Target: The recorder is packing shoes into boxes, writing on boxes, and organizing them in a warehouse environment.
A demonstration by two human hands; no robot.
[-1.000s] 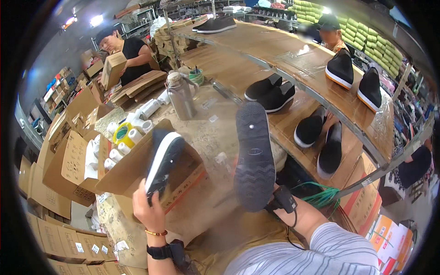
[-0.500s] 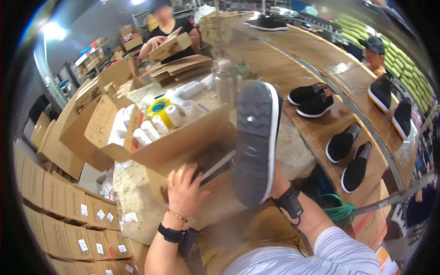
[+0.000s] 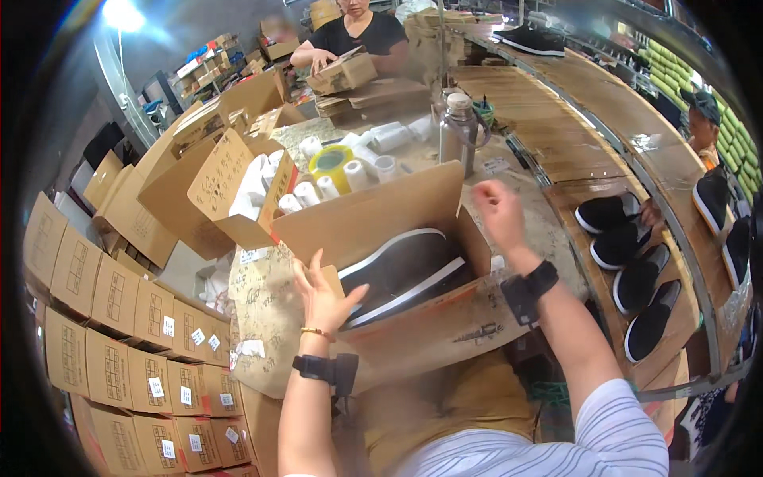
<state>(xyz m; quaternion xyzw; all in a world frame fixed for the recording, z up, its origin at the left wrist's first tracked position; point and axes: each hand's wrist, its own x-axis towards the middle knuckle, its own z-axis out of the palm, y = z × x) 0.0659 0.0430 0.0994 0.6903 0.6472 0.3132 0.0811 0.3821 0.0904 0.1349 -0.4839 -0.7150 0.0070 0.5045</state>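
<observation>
A pair of black slip-on shoes (image 3: 405, 266) with white sole edges lies side by side in an open brown shoebox (image 3: 429, 324). The box's lid flap (image 3: 366, 208) stands up along its far side. At the box's left end, my left hand (image 3: 326, 296) has its fingers spread, touching or just over the cardboard edge. My right hand (image 3: 501, 213) is raised beyond the box's right end. Its fingers are curled and slightly blurred, with no object visible in them.
Behind the box are a yellow tape roll (image 3: 330, 165), white paper rolls (image 3: 355, 176) and a bottle (image 3: 458, 135). More black shoes (image 3: 640, 278) sit on the wooden rack at right. Stacked shoeboxes (image 3: 107, 366) fill the left. Across the table a co-worker handles a cardboard box (image 3: 343, 73).
The shoe my right hand held up, sole showing, now lies in the box beside the other one. My right hand has let go and risen; my left fingers have spread. The view has shifted.
</observation>
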